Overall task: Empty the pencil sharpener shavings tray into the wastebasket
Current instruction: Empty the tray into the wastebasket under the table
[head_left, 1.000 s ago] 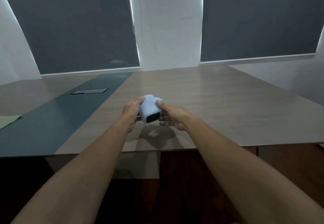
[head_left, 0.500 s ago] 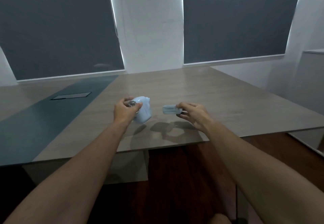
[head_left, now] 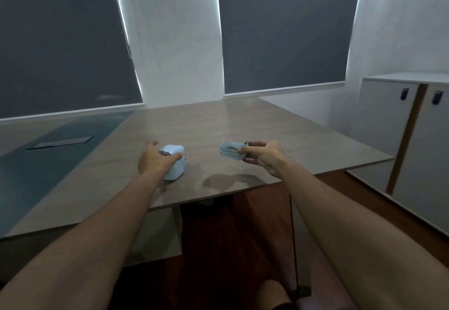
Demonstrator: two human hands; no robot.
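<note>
Tray-removal step: my left hand grips the pale-blue pencil sharpener on the bench while my right hand pinches the withdrawn shavings tray level beside it, next needing the unseen wastebasket.

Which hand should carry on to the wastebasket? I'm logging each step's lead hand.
Right. The right hand already pinches the shavings tray clear of the table; the left hand grips the sharpener body. No wastebasket is visible.
</note>
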